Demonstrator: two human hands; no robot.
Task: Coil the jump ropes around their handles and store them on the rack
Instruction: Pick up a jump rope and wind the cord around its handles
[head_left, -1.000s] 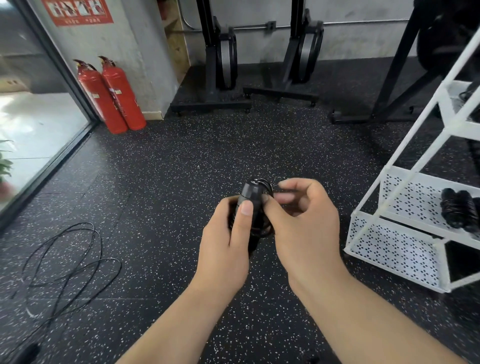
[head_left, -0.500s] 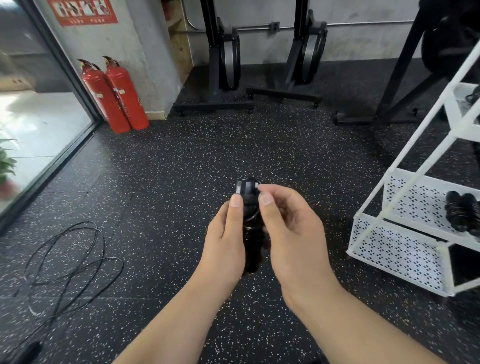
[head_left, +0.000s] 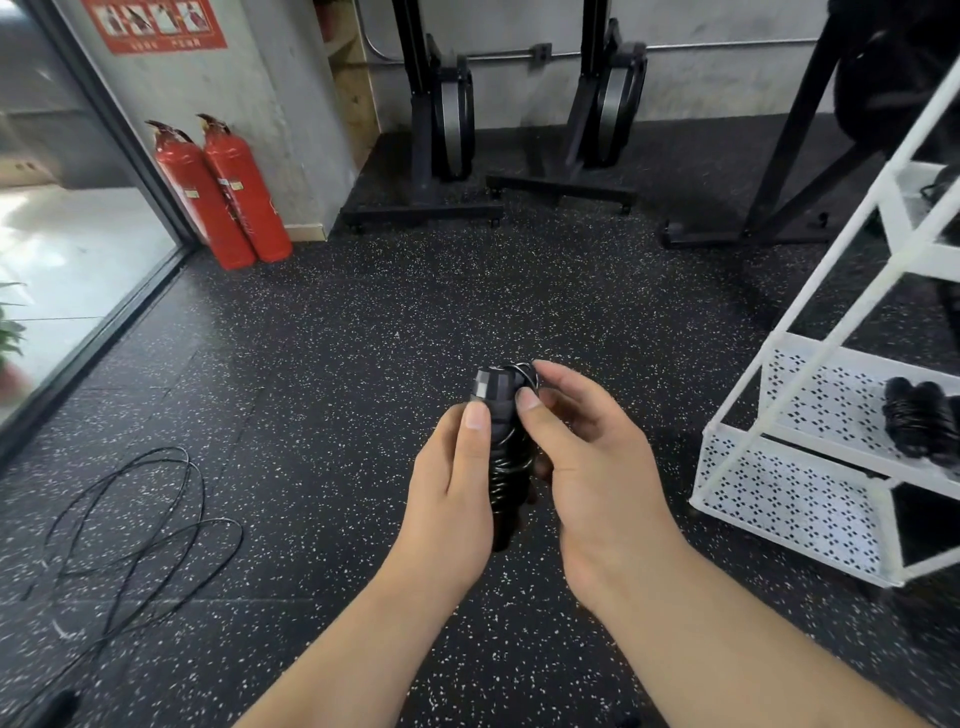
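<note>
Likely light and springy: left of the rack (head_left: 789, 499), the left hand (head_left: 452, 483) wrapped the rope (head_left: 506, 467); the grip of the right hand (head_left: 597, 467) pinched its end.

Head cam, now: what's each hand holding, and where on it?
Both hold one coiled jump rope. The left hand grips the wrapped handles around the middle; the right hand pinches the cord loop at the top end.
</note>
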